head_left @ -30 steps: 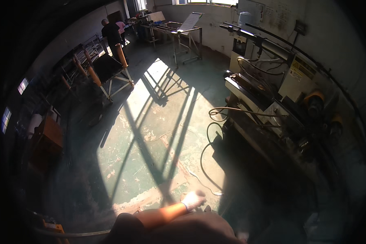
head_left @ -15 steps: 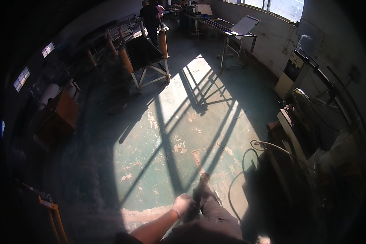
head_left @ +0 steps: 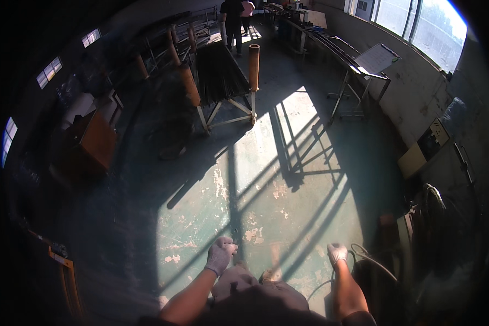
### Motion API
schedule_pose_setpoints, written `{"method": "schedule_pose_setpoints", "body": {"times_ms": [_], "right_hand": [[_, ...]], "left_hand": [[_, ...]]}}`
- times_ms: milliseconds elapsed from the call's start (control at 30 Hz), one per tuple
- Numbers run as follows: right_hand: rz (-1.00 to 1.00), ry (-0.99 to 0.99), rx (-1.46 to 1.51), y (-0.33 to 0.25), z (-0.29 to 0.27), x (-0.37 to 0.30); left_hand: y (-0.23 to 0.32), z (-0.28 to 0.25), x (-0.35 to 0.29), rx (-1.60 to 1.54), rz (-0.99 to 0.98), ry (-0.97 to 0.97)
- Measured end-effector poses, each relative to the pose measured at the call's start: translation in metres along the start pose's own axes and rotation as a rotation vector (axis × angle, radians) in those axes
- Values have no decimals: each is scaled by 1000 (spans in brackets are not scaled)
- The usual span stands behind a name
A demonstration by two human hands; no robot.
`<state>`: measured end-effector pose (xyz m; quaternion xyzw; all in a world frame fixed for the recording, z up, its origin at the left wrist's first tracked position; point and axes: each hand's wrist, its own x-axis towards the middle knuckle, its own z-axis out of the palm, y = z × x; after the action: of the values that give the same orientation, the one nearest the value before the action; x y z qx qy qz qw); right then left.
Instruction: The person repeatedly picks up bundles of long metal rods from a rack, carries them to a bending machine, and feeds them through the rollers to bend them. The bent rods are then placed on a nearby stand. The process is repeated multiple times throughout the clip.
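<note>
My left hand (head_left: 221, 255), in a pale work glove, is in front of my left thigh above the sunlit floor. Its fingers are curled in, and nothing shows between them. Off to my right, my gloved right hand (head_left: 337, 253) is also closed, with no object visible in it. Close by that hand, a pale hose (head_left: 376, 262) loops out over the floor. Neither hand appears to touch anything. Below them are my trousered legs (head_left: 258, 290).
Ahead, a metal rack (head_left: 231, 111) with rust-coloured posts holds dark rods. A long bench (head_left: 331, 46) with a tilted board (head_left: 377, 58) lines the right wall. A brown box (head_left: 92, 142) stands left; a yellow frame (head_left: 65, 271) is near left. Two people (head_left: 232, 24) are far ahead.
My view has shifted, and the rack and bench now sit further right in it. My left hand has swung out leftward from before my legs. My right hand has come into sight.
</note>
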<state>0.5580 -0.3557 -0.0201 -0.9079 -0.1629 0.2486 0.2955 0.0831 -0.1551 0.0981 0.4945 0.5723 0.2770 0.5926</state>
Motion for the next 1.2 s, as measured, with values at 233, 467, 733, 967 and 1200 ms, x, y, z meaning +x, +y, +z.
{"method": "schedule_pose_setpoints", "body": {"times_ms": [233, 467, 733, 967, 1200], "right_hand": [[-230, -236, -102, -291, 123, 121], [-133, -470, -426, -416, 254, 182], [-101, -455, -468, -580, 372, 305], [-294, -400, -293, -829, 542, 476], [-583, -382, -73, -1073, 691, 610]], "left_hand": [[-27, -33, 170, -398, -481, -197], [136, -133, 430, -127, -102, 80], [324, -232, 655, -233, 4, 206], [447, -287, 871, -61, 326, 377], [626, -329, 1103, 424, 405, 583]]}}
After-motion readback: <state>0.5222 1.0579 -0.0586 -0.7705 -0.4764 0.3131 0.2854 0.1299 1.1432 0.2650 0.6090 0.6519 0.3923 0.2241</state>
